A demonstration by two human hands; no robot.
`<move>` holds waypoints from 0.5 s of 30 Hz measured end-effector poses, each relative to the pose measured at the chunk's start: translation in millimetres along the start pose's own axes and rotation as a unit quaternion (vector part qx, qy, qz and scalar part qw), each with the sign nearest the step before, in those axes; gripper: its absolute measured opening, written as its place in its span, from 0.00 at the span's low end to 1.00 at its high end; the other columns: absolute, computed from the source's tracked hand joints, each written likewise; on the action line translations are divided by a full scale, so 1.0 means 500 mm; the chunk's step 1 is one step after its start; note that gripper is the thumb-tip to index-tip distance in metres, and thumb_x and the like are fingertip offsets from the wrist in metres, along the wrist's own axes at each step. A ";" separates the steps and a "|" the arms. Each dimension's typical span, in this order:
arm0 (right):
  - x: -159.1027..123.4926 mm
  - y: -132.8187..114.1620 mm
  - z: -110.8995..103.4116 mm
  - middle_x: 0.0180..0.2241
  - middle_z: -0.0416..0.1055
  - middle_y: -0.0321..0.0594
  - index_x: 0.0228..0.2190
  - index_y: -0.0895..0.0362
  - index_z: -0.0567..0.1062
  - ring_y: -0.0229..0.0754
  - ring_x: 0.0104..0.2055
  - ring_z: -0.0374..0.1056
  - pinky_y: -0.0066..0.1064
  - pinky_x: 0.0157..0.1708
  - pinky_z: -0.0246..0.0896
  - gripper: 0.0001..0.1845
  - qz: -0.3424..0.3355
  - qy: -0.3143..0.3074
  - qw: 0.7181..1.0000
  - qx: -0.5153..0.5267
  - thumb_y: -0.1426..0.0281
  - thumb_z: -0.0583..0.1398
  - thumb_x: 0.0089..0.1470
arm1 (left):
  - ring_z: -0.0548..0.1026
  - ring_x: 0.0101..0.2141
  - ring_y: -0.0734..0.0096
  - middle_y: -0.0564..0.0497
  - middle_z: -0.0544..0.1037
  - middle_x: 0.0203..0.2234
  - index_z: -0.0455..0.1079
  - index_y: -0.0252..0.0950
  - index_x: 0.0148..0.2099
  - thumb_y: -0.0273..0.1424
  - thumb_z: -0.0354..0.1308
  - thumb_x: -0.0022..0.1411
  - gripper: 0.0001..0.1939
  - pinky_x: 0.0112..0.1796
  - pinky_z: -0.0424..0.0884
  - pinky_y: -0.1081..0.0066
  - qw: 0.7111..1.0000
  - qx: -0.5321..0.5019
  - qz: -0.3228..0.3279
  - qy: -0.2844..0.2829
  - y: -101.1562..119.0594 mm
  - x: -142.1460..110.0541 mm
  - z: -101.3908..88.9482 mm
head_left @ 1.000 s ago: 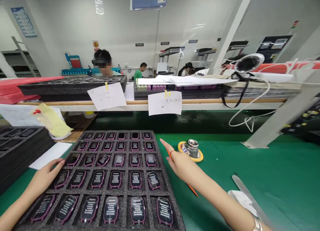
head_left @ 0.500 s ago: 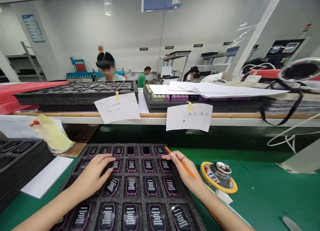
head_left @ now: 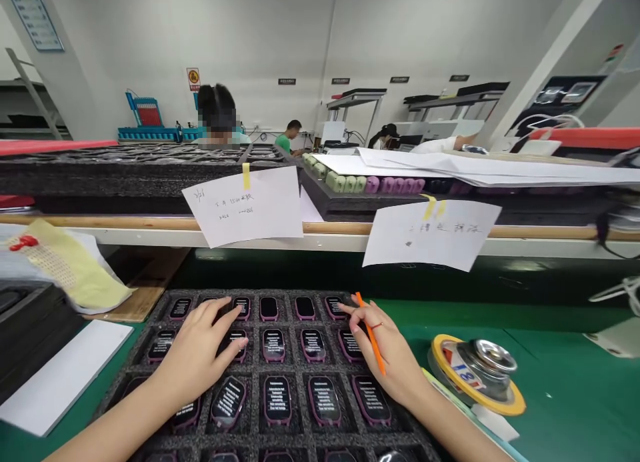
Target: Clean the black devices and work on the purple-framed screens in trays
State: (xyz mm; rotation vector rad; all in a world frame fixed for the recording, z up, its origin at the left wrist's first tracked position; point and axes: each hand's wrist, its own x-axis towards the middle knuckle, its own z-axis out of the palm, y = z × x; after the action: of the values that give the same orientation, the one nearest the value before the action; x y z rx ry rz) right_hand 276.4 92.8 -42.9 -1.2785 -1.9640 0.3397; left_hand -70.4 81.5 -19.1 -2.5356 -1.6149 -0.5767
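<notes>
In a black foam tray [head_left: 295, 367] sit purple-rimmed rectangular watches [head_left: 274, 345], apparently being fingered: left hand [head_left: 200, 345] loosely spread, right hand [head_left: 393, 349] pinching a slim orange stick [head_left: 373, 342]; the next move wants a light touch.

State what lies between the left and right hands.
In the head view, purple-rimmed watches seated in the black foam tray lie between them.

Left hand [head_left: 197, 349] spread over a black foam tray [head_left: 255, 395] of purple-rimmed smartwatches [head_left: 277, 401], right hand [head_left: 387, 349] holding an orange stick [head_left: 374, 345] by the far corner, plus handwritten notes [head_left: 250, 212] taped up above.
</notes>
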 end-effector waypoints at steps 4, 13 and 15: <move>-0.009 0.002 0.003 0.49 0.79 0.46 0.34 0.50 0.64 0.53 0.63 0.64 0.63 0.64 0.48 0.06 0.016 0.013 1.000 -0.019 0.66 0.50 0.65 | 0.60 0.65 0.40 0.38 0.62 0.67 0.70 0.40 0.63 0.48 0.51 0.70 0.27 0.61 0.62 0.40 1.000 0.029 0.010 0.003 0.002 -0.002 0.013; -0.015 0.007 0.014 0.51 0.78 0.44 0.37 0.50 0.66 0.54 0.62 0.65 0.61 0.63 0.54 0.07 0.014 0.039 0.998 -0.036 0.64 0.51 0.66 | 0.59 0.66 0.42 0.38 0.61 0.67 0.62 0.40 0.68 0.49 0.49 0.70 0.30 0.61 0.61 0.40 0.999 0.008 -0.034 -0.028 -0.010 -0.009 0.014; -0.017 0.009 0.014 0.51 0.78 0.44 0.37 0.50 0.66 0.54 0.62 0.66 0.61 0.62 0.55 0.05 -0.008 0.042 0.998 -0.048 0.65 0.51 0.65 | 0.59 0.66 0.42 0.38 0.61 0.68 0.61 0.42 0.68 0.49 0.49 0.70 0.30 0.61 0.61 0.39 0.998 0.006 -0.037 -0.043 -0.007 -0.009 0.013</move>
State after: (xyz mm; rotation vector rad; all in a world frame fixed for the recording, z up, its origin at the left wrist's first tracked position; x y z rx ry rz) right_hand 276.2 88.8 -53.9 -1.3151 -1.9388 0.1817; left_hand -73.6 80.8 -27.1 -2.5337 -1.7423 -0.4685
